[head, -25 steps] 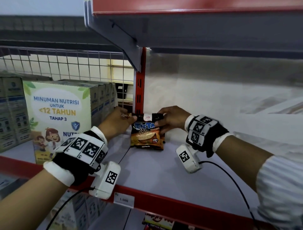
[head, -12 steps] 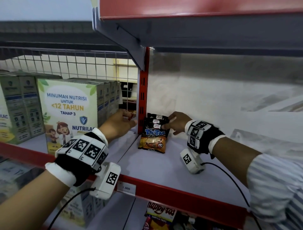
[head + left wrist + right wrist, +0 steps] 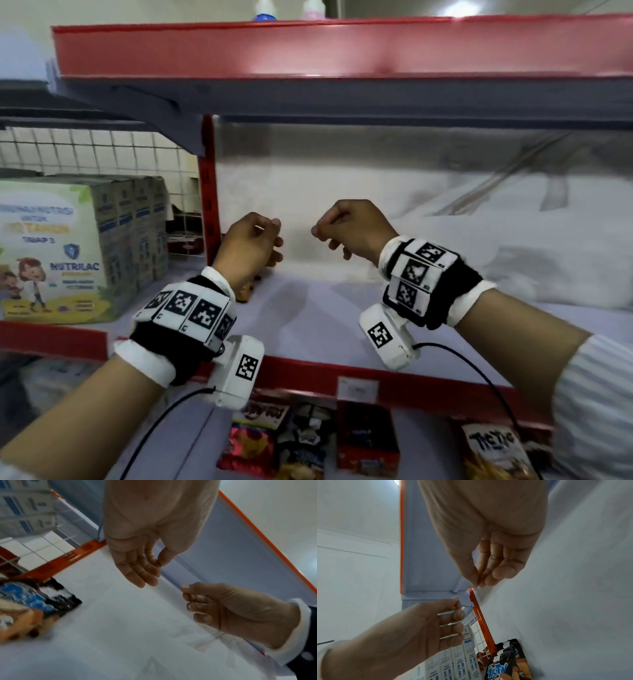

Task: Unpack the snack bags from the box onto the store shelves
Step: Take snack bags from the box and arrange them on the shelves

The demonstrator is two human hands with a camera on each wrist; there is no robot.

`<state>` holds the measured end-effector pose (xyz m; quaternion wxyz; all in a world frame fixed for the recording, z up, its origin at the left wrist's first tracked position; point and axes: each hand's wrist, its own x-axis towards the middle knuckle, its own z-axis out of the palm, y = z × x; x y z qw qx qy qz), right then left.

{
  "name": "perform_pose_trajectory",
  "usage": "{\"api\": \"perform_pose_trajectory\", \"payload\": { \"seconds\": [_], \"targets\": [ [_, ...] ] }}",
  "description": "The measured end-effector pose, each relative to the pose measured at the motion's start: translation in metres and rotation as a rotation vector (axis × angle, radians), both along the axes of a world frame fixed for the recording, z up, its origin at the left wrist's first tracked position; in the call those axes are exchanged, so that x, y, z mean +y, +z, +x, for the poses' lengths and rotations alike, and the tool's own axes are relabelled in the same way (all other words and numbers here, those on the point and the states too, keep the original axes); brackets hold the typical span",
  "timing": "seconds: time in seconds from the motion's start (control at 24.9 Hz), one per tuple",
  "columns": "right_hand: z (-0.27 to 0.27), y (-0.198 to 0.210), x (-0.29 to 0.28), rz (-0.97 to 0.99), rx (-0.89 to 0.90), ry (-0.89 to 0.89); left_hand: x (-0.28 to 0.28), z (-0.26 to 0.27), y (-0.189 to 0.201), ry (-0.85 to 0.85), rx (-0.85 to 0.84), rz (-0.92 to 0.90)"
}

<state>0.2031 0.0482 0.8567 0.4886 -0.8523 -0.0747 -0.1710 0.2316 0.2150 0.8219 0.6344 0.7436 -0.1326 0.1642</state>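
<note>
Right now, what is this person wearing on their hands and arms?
Both hands are bare. The left hand and right hand each have a black wristband with white cuffs, ringed by white tiles printed with black square markers. A white camera box with its own marker hangs under each wrist, trailing a black cable. The right arm shows a white striped sleeve.

The shelf (image 3: 342,329) is pale grey-lilac with a red front edge, and its upright post (image 3: 207,192) is red too. The snack bag (image 3: 508,661) is black and orange with blue lettering. The wristbands (image 3: 185,308) are black and white with square checker-like markers. The milk carton (image 3: 54,250) is white and green with a cartoon child. The sleeve (image 3: 596,404) is white with fine stripes.
</note>
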Motion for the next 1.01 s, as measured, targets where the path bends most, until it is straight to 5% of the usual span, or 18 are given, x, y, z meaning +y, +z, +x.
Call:
{"api": "perform_pose_trajectory", "payload": {
  "seconds": [0.24, 0.6, 1.01],
  "targets": [
    [-0.095, -0.044, -0.097, 0.106, 0.009, -0.038, -0.107, -0.076, -0.048, -0.028, 0.051, -0.04],
    [-0.196, -0.163, -0.199, 0.209, -0.008, 0.003, -0.21, -0.192, -0.169, -0.029, -0.061, -0.107],
    [-0.217, -0.356, -0.22, 0.259, 0.243, -0.143, -0.23, -0.207, -0.34, -0.122, 0.307, 0.046]
  ]
}}
